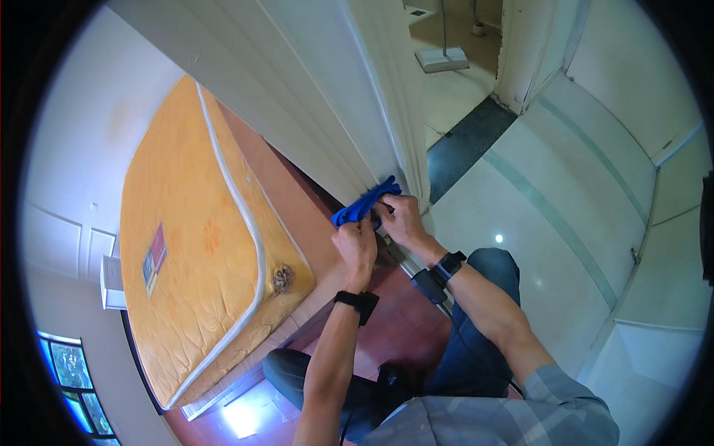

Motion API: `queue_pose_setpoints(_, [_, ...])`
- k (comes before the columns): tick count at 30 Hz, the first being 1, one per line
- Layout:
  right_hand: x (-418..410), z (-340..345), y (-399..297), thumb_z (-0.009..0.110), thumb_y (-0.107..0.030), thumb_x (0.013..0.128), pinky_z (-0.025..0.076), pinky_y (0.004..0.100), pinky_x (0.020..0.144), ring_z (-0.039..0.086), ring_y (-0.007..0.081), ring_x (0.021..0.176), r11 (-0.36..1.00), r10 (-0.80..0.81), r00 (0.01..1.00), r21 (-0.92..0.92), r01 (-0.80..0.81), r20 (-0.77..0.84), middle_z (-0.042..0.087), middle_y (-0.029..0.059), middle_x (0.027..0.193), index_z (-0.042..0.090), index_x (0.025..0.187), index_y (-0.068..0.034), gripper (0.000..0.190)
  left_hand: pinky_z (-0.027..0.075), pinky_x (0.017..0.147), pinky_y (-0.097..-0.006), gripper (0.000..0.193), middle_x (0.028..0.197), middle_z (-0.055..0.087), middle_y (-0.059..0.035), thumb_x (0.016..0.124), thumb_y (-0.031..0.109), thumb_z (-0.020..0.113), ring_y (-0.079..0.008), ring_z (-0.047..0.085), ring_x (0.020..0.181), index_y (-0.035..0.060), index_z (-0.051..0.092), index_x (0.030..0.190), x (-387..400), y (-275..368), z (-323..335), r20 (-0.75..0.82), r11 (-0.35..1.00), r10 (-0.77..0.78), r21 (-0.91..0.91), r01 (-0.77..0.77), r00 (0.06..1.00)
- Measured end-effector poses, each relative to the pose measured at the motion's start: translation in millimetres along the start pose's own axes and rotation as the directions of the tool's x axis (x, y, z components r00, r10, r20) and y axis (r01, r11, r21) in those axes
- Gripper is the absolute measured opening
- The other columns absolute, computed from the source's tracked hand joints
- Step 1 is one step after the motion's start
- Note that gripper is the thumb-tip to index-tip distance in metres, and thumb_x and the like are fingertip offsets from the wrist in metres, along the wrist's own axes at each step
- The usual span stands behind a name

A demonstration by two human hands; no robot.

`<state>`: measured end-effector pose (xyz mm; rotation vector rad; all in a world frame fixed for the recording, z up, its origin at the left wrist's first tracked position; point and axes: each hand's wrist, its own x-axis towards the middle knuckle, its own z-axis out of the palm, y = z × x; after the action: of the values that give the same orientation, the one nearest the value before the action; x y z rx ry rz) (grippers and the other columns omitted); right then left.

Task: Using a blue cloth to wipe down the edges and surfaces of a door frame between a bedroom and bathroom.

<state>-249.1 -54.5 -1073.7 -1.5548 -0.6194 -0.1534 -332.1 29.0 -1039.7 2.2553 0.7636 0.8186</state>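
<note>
Both of my hands grip a blue cloth in front of the lower end of a white door frame. My left hand pinches the near edge of the cloth, its fingers curled in. Just to the right, my right hand holds the cloth's other side between thumb and fingers. Part of the cloth is bunched and hidden behind the fingers. Below my right wrist runs a metal pole with a black plastic sleeve, slanting down beside my knee.
A bed with a yellow mattress fills the left side. A dark stone threshold crosses the doorway, and a flat mop head rests on the floor beyond. Pale tiles with green strips lie to the right, reddish floor between my knees.
</note>
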Motion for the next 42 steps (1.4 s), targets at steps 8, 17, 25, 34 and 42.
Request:
queue_pose_setpoints(8, [74, -17, -128, 0.069, -0.012, 0.086, 0.044, 0.0382, 0.049, 0.061, 0.0332, 0.052, 0.988, -0.155, 0.985, 0.013, 0.157, -0.071, 0.062, 0.0185, 0.063, 0.065, 0.072, -0.001, 0.018, 0.04, 0.046, -0.0362, 0.037, 0.048, 0.057, -0.0143, 0.091, 0.024, 0.073, -0.0165, 0.053, 0.042, -0.0028, 0.071, 0.065, 55, 94, -77, -0.144, 0.981, 0.19, 0.072, -0.181, 0.971])
queue_pose_setpoints(17, [20, -21, -17, 0.068, -0.011, 0.082, 0.048, 0.041, 0.052, 0.064, 0.0352, 0.056, 0.998, 0.055, 0.996, -0.036, -0.053, 0.072, 0.063, 0.0211, 0.065, 0.069, 0.075, 0.001, 0.014, 0.046, 0.055, -0.042, 0.038, 0.063, 0.063, -0.0246, 0.089, 0.026, 0.071, -0.0314, 0.065, 0.056, -0.0054, 0.069, 0.068, 3, 23, -3, 0.049, 0.982, -0.077, 0.174, 0.068, 0.996])
queue_pose_setpoints(25, [-23, -16, 65, 0.064, -0.006, 0.079, 0.049, 0.0445, 0.059, 0.063, 0.0411, 0.062, 0.962, 0.055, 0.989, -0.271, -0.015, 0.14, 0.063, 0.0244, 0.069, 0.067, 0.076, 0.003, 0.01, 0.052, 0.073, -0.046, 0.037, 0.077, 0.069, -0.0266, 0.091, 0.03, 0.066, -0.0367, 0.072, 0.078, -0.0061, 0.071, 0.084, -26, -26, 61, 0.203, 0.947, -0.294, 0.191, 0.257, 0.934])
queue_pose_setpoints(34, [6, -29, 12, 0.068, -0.014, 0.084, 0.05, 0.046, 0.057, 0.063, 0.0396, 0.06, 0.991, 0.01, 0.988, -0.133, 0.011, 0.155, 0.064, 0.0204, 0.067, 0.069, 0.075, -0.001, 0.016, 0.05, 0.073, -0.0406, 0.041, 0.085, 0.071, -0.0173, 0.102, 0.028, 0.054, -0.0236, 0.066, 0.078, -0.0097, 0.069, 0.094, -27, 34, 30, 0.146, 0.886, -0.398, -0.192, 0.421, 0.906])
queue_pose_setpoints(42, [-24, -13, 69, 0.068, -0.014, 0.084, 0.05, 0.0436, 0.058, 0.064, 0.039, 0.062, 0.985, 0.053, 0.969, -0.171, -0.011, 0.241, 0.064, 0.0217, 0.07, 0.07, 0.076, -0.001, 0.015, 0.051, 0.08, -0.0411, 0.032, 0.1, 0.072, -0.0199, 0.092, 0.014, 0.045, -0.0317, 0.069, 0.092, -0.0073, 0.068, 0.1, -48, -47, 114, 0.203, 0.621, -0.608, -0.482, 0.619, 0.768])
